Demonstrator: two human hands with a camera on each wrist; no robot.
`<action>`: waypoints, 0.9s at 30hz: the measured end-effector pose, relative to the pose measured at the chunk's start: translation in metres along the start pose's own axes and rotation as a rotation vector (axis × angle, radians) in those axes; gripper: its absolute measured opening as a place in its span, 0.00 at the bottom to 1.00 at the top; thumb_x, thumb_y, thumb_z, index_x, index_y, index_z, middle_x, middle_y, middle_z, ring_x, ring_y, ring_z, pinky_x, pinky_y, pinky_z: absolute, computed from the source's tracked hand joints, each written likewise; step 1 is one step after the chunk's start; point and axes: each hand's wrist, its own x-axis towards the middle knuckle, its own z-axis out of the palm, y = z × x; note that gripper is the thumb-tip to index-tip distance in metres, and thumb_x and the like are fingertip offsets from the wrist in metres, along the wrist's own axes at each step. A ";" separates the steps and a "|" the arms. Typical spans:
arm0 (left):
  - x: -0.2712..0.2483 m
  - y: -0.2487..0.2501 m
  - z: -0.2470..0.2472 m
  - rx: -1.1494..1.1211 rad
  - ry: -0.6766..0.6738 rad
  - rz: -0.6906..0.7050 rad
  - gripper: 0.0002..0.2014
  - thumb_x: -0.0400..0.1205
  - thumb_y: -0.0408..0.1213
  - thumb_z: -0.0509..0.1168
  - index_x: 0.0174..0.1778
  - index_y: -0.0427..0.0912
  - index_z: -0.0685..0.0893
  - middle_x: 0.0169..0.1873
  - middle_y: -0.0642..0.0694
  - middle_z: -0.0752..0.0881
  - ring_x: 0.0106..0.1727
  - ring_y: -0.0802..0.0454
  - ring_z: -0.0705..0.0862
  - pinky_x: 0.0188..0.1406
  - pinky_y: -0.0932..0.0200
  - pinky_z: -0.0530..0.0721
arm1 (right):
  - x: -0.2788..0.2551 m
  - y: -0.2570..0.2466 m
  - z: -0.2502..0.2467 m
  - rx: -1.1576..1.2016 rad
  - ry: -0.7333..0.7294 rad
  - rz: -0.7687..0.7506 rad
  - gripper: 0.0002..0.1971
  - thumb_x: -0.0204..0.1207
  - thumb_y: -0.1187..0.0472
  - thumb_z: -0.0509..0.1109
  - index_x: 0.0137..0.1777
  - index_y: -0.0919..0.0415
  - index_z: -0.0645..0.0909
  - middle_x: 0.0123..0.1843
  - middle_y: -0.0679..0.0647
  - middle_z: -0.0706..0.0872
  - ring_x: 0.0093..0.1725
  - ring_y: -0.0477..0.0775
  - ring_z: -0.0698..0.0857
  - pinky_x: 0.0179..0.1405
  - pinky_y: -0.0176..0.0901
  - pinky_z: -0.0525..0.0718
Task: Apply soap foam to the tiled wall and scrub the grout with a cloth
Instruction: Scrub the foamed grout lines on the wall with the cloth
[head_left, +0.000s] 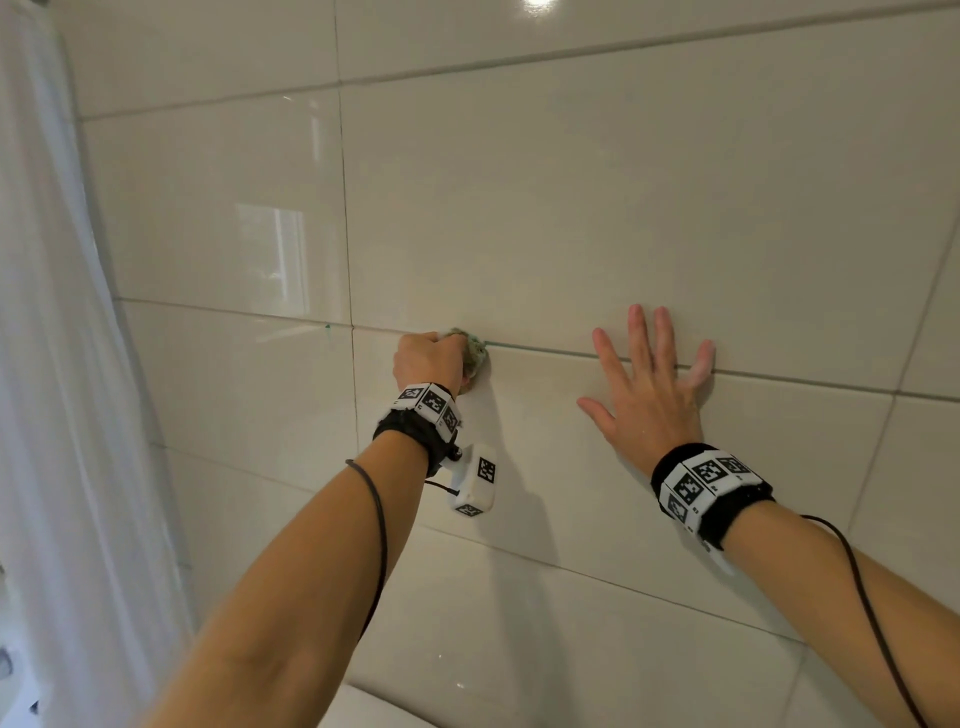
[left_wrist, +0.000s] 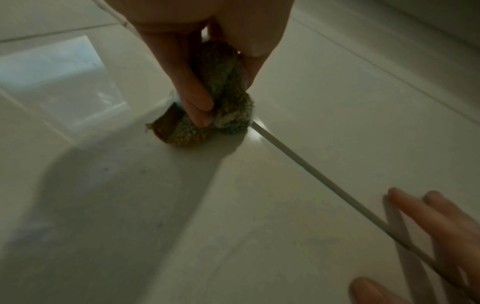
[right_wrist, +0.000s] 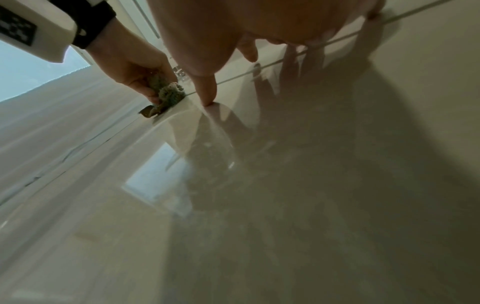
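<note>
The left hand (head_left: 427, 358) has its fingers curled tight round a small bunched cloth of greenish-brown terry fabric (head_left: 471, 354), and it presses the cloth vs. the glossy cream tiled wall (head_left: 571, 208). The cloth sits right on the thin horizontal grout line (head_left: 561, 354), just beside the crossing with a vertical joint. In the left wrist view the fingers (left_wrist: 193, 96) pinch the cloth (left_wrist: 223, 107) from both sides, so approx. half of it sticks out toward the tile.

The right hand (head_left: 649, 384) holds nothing. It lies flat on the wall w/ fingers spread and straight, across the same grout line, well apart from the cloth. It looks like a support for the body, in my judgement.

No foam is clearly visible on the tiles; maybe a thin wet film, I cannot tell.

Risks, as I judge them:
- The tile is glossy and perhaps wet, so the flat right hand could slip and the person lose balance.
- The cloth is a small ball; w/ hard rubbing it may drift off the grout line and only polish the tile face.
- Knuckles of the left hand are near the wall and could scrape it if the cloth slips out of the grip.
- The black cable (head_left: 382, 525) on the left forearm hangs loose and may catch.

Writing: none readable. Only black-and-white square marker patterns on the wrist bands (head_left: 701, 480); no brand is seen.
</note>
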 end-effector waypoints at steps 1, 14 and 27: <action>-0.006 0.002 0.004 0.002 -0.005 0.006 0.14 0.73 0.41 0.71 0.21 0.48 0.81 0.28 0.45 0.89 0.36 0.40 0.90 0.38 0.45 0.92 | -0.002 0.008 -0.003 0.000 -0.007 0.011 0.41 0.74 0.35 0.67 0.84 0.52 0.61 0.87 0.66 0.50 0.86 0.69 0.48 0.70 0.85 0.51; -0.088 0.023 0.074 0.028 -0.091 0.036 0.12 0.69 0.47 0.69 0.23 0.45 0.85 0.27 0.43 0.90 0.32 0.39 0.90 0.36 0.44 0.92 | -0.034 0.128 -0.042 0.000 -0.076 0.153 0.47 0.70 0.34 0.70 0.84 0.53 0.58 0.87 0.67 0.49 0.86 0.69 0.47 0.71 0.84 0.52; -0.192 0.053 0.153 0.010 -0.201 0.102 0.11 0.70 0.42 0.68 0.30 0.38 0.89 0.29 0.38 0.90 0.36 0.35 0.90 0.32 0.40 0.91 | -0.084 0.215 -0.063 -0.025 -0.163 0.227 0.47 0.67 0.33 0.72 0.83 0.50 0.60 0.87 0.62 0.51 0.86 0.68 0.49 0.71 0.82 0.51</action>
